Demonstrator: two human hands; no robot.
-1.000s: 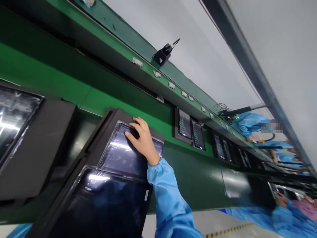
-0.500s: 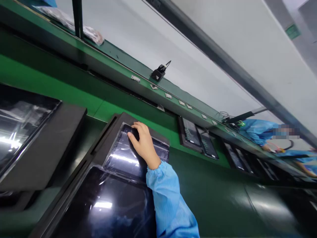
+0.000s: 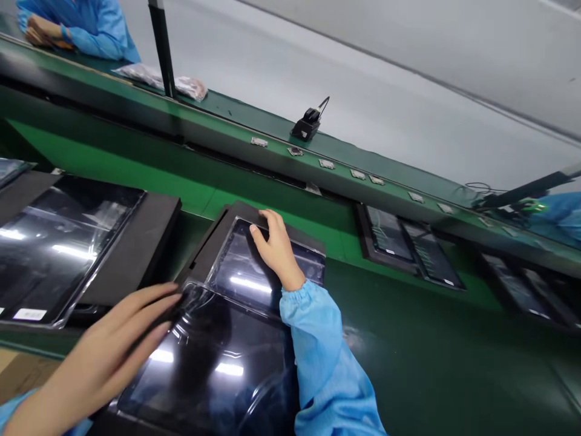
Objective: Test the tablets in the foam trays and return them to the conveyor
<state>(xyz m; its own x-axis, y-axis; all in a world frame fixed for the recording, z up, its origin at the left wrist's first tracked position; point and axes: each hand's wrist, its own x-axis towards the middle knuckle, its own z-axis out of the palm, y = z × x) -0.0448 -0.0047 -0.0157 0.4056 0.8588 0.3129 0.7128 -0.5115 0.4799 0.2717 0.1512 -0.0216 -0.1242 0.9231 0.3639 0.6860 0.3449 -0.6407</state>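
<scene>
At left a glossy panel [image 3: 68, 242] lies on a black tray [image 3: 138, 245], then the person's left hand [image 3: 106, 348], empty with fingers extended, is over the left edge of a near panel [image 3: 254, 351], contact unclear, and beyond it a far panel [image 3: 240, 260] lies under the right hand [image 3: 279, 251], loosely spread, gripping nothing visible.

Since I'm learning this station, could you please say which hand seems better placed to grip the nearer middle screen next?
Probably the left hand: it is at the left edge of the nearer screen, though contact is unclear, while the right hand lies on the farther screen.
</scene>
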